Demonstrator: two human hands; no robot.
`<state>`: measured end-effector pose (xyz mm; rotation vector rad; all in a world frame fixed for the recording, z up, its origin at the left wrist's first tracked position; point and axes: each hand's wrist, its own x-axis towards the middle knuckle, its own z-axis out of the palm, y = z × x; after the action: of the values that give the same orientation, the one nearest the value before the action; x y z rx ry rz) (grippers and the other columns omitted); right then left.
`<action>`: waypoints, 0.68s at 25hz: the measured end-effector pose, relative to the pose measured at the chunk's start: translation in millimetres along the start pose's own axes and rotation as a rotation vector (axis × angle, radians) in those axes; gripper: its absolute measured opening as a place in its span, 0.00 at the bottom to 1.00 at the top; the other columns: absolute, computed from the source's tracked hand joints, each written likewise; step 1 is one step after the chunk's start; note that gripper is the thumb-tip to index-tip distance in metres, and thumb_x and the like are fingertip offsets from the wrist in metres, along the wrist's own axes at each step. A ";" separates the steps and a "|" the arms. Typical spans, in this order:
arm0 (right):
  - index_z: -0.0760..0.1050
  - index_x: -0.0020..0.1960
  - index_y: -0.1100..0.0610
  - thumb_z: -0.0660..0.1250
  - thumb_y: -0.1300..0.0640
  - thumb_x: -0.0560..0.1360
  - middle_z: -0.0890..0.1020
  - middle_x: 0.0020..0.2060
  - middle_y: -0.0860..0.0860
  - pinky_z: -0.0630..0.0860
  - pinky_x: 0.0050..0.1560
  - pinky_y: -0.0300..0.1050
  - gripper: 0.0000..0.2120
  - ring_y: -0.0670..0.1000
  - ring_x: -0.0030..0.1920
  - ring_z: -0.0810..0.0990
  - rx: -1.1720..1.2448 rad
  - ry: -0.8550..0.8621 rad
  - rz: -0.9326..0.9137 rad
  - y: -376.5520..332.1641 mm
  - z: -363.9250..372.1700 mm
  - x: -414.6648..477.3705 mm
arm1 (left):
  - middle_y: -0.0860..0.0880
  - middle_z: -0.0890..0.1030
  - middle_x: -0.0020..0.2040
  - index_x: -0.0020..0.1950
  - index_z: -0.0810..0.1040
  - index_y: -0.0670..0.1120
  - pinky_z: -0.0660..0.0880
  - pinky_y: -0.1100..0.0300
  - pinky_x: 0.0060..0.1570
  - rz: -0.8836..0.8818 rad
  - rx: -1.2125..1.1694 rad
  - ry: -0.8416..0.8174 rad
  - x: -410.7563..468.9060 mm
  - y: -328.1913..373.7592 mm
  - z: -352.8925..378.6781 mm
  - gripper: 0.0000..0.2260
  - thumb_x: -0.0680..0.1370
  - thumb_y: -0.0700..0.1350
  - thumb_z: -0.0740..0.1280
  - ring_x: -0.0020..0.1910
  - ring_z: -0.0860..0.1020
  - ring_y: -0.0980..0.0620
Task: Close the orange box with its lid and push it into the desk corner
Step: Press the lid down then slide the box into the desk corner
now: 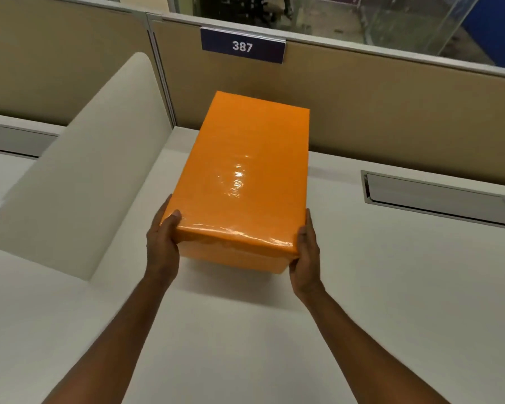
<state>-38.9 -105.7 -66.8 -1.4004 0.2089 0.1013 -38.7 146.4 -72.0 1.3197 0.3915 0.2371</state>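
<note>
Orange box [245, 176] sits on white desk [362, 287], lid [245, 158] on, glossy top catching glare. I see left hand [162, 243] clamped on near left corner, thumb on lid; right hand [305, 255] pressed flat against near right corner. Beyond my grip, box far end reaches tan partition [391, 112]. Left of grip, cream divider [85, 170]. Sign 387 [242, 46] above.

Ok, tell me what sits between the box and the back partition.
Nothing: in the head view only bare desk shows between the box and the partition. Whether the box's far end touches it cannot be told.
</note>
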 end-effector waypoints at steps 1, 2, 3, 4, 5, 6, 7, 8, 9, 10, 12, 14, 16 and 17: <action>0.56 0.74 0.43 0.64 0.28 0.64 0.70 0.68 0.46 0.76 0.60 0.51 0.44 0.52 0.65 0.74 -0.026 -0.028 -0.002 -0.4 13.4 9.0 | 0.46 0.77 0.65 0.69 0.71 0.49 0.73 0.54 0.58 0.000 -0.014 0.041 10.4 3.2 -6.1 0.20 0.77 0.49 0.60 0.63 0.75 0.46; 0.55 0.74 0.42 0.63 0.26 0.62 0.69 0.69 0.46 0.76 0.61 0.52 0.45 0.52 0.65 0.73 -0.044 -0.048 -0.010 0.8 24.8 17.0 | 0.47 0.78 0.62 0.69 0.72 0.47 0.74 0.56 0.55 -0.002 -0.027 0.076 19.2 5.1 -11.0 0.19 0.78 0.48 0.59 0.62 0.76 0.46; 0.54 0.74 0.41 0.63 0.25 0.62 0.69 0.69 0.47 0.76 0.61 0.53 0.46 0.52 0.66 0.73 -0.064 -0.065 -0.018 2.5 36.5 25.4 | 0.47 0.78 0.60 0.68 0.72 0.46 0.74 0.57 0.53 0.000 -0.042 0.100 28.1 7.3 -15.8 0.19 0.79 0.47 0.59 0.60 0.76 0.47; 0.53 0.73 0.40 0.62 0.24 0.61 0.68 0.69 0.47 0.76 0.62 0.53 0.45 0.53 0.66 0.72 -0.081 -0.078 -0.026 5.0 46.5 33.7 | 0.49 0.79 0.58 0.67 0.74 0.46 0.74 0.57 0.52 -0.002 -0.055 0.118 37.1 8.8 -19.6 0.17 0.79 0.46 0.59 0.58 0.77 0.48; 0.52 0.72 0.39 0.61 0.23 0.60 0.67 0.69 0.47 0.76 0.62 0.52 0.45 0.53 0.67 0.72 -0.099 -0.085 -0.032 8.0 55.3 41.3 | 0.50 0.80 0.56 0.65 0.75 0.48 0.74 0.57 0.51 -0.005 -0.065 0.131 46.1 9.9 -23.1 0.16 0.79 0.46 0.59 0.57 0.77 0.50; 0.51 0.72 0.38 0.60 0.23 0.60 0.67 0.69 0.46 0.76 0.60 0.49 0.45 0.53 0.67 0.71 -0.110 -0.092 -0.037 10.6 63.5 48.1 | 0.51 0.80 0.55 0.62 0.76 0.50 0.74 0.57 0.51 -0.007 -0.068 0.143 55.3 10.0 -26.5 0.14 0.79 0.45 0.59 0.55 0.78 0.51; 0.50 0.71 0.37 0.59 0.22 0.59 0.66 0.69 0.46 0.76 0.58 0.45 0.46 0.53 0.66 0.71 -0.127 -0.095 -0.038 12.9 70.9 54.1 | 0.52 0.80 0.54 0.61 0.76 0.50 0.74 0.58 0.51 -0.007 -0.067 0.154 63.9 9.2 -30.1 0.13 0.78 0.45 0.59 0.55 0.78 0.51; 0.49 0.72 0.38 0.58 0.21 0.58 0.65 0.70 0.46 0.76 0.57 0.42 0.47 0.53 0.67 0.71 -0.146 -0.098 -0.042 15.7 77.7 60.4 | 0.52 0.80 0.54 0.61 0.76 0.50 0.74 0.57 0.50 -0.003 -0.066 0.168 72.8 7.5 -34.4 0.13 0.78 0.45 0.59 0.54 0.78 0.51; 0.49 0.73 0.39 0.58 0.21 0.58 0.65 0.71 0.47 0.75 0.56 0.41 0.48 0.52 0.67 0.70 -0.162 -0.103 -0.044 17.9 84.3 65.8 | 0.51 0.80 0.53 0.61 0.76 0.50 0.74 0.57 0.51 0.001 -0.068 0.186 81.0 5.0 -38.8 0.13 0.78 0.45 0.59 0.54 0.78 0.51; 0.48 0.74 0.40 0.57 0.20 0.58 0.64 0.72 0.47 0.75 0.57 0.41 0.50 0.52 0.67 0.70 -0.170 -0.110 -0.040 20.3 91.2 70.2 | 0.51 0.80 0.53 0.61 0.76 0.49 0.74 0.56 0.52 0.003 -0.071 0.205 88.4 3.0 -44.0 0.13 0.78 0.46 0.59 0.54 0.78 0.50; 0.47 0.74 0.41 0.56 0.20 0.58 0.63 0.73 0.48 0.75 0.58 0.43 0.51 0.52 0.67 0.70 -0.188 -0.128 -0.040 23.7 105.8 79.4 | 0.51 0.80 0.53 0.58 0.78 0.51 0.74 0.54 0.54 0.011 -0.083 0.237 105.0 0.3 -54.2 0.12 0.79 0.47 0.57 0.54 0.77 0.50; 0.45 0.74 0.40 0.54 0.20 0.58 0.62 0.73 0.48 0.75 0.60 0.45 0.50 0.52 0.68 0.69 -0.214 -0.146 -0.043 26.9 118.8 87.5 | 0.51 0.79 0.52 0.56 0.78 0.52 0.74 0.55 0.52 0.022 -0.089 0.256 118.3 1.5 -63.2 0.12 0.79 0.47 0.57 0.55 0.76 0.49; 0.44 0.74 0.40 0.53 0.20 0.59 0.61 0.73 0.47 0.74 0.60 0.43 0.50 0.51 0.67 0.68 -0.236 -0.163 -0.046 30.1 128.3 94.7 | 0.52 0.79 0.52 0.57 0.77 0.51 0.75 0.56 0.51 0.034 -0.069 0.273 125.7 2.4 -69.4 0.12 0.80 0.48 0.56 0.54 0.76 0.50; 0.44 0.75 0.40 0.53 0.20 0.59 0.61 0.73 0.47 0.74 0.58 0.41 0.50 0.50 0.67 0.68 -0.246 -0.166 -0.048 32.0 131.8 97.4 | 0.51 0.78 0.52 0.59 0.76 0.50 0.75 0.57 0.50 0.036 -0.050 0.284 128.2 1.0 -72.2 0.13 0.80 0.48 0.56 0.53 0.76 0.51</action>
<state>61.3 24.3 -97.3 -1.6316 0.0251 0.2080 48.6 260.4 -103.6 1.2472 0.5980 0.4639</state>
